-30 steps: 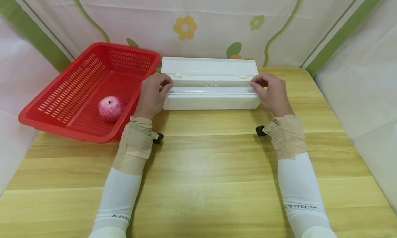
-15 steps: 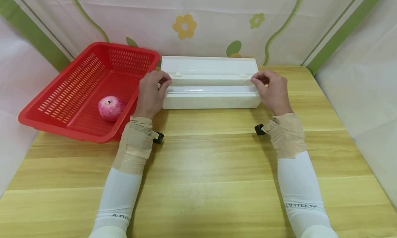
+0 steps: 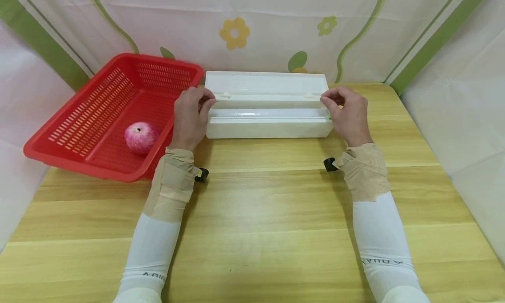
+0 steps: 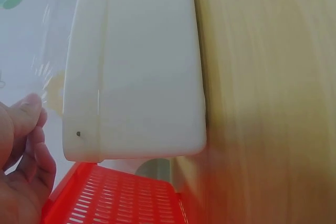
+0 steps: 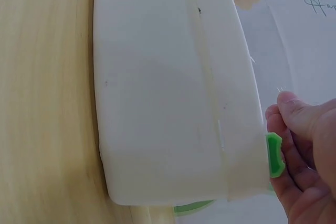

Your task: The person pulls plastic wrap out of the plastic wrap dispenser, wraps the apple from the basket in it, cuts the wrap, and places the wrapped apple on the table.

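A long white cling film dispenser (image 3: 268, 130) stands at the back of the table, its lid (image 3: 266, 82) raised towards the wall. Inside it lies a shiny roll of film (image 3: 272, 113). Above the left end, my left hand (image 3: 190, 119) pinches one side of the clear cling film (image 4: 42, 72) between thumb and forefinger. My right hand (image 3: 349, 116) pinches the other side over the right end. The stretch between them is nearly invisible, showing only as faint glints in the wrist views. A green slider (image 5: 274, 155) sits at the dispenser's right end, beside my right fingers.
Left of the dispenser is a red slotted basket (image 3: 98, 173), close by my left hand, with a pink apple (image 3: 140, 137) inside. Wooden tabletop (image 3: 260, 215) stretches in front. A flowered cloth wall (image 3: 272, 40) rises directly behind the dispenser.
Both hands have moved slightly back and a little apart, with the cling film between them. Glints of film seen earlier over the dispenser's opening have faded. Basket and apple stay put.
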`<state>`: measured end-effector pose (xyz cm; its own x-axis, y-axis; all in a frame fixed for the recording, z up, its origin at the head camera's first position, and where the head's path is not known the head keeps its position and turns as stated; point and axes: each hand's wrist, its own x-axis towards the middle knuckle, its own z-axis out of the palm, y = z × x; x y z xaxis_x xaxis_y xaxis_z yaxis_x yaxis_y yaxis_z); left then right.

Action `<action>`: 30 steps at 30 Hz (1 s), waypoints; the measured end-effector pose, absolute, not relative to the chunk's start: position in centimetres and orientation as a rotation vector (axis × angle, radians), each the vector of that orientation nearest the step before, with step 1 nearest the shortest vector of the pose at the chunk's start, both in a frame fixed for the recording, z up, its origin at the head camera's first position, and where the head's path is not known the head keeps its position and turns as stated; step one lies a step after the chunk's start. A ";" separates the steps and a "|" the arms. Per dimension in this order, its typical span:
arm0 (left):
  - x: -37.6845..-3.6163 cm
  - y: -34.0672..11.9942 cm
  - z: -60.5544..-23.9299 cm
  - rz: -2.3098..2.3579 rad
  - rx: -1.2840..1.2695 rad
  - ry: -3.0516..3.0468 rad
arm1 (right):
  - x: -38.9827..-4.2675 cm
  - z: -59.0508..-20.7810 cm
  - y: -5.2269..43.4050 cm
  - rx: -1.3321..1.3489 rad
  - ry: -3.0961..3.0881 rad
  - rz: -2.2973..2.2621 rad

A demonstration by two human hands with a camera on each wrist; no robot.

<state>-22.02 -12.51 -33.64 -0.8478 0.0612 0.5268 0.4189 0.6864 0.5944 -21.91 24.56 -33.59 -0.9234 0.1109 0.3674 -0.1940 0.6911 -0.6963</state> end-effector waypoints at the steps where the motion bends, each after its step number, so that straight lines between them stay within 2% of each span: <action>1: -22.0 -12.5 -33.6 -1.019 -0.372 -2.419 | -21.9 -33.6 24.6 0.062 -2.517 1.101; 30: -21.5 -12.9 -32.3 -1.040 -0.385 -2.345 | -21.7 -32.6 24.0 0.089 -2.426 1.125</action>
<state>-21.49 -12.92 -32.31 -0.8129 0.0401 0.5810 0.4577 0.6610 0.5947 -21.66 24.00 -32.63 -0.8915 0.1319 0.4334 -0.2455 0.6633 -0.7070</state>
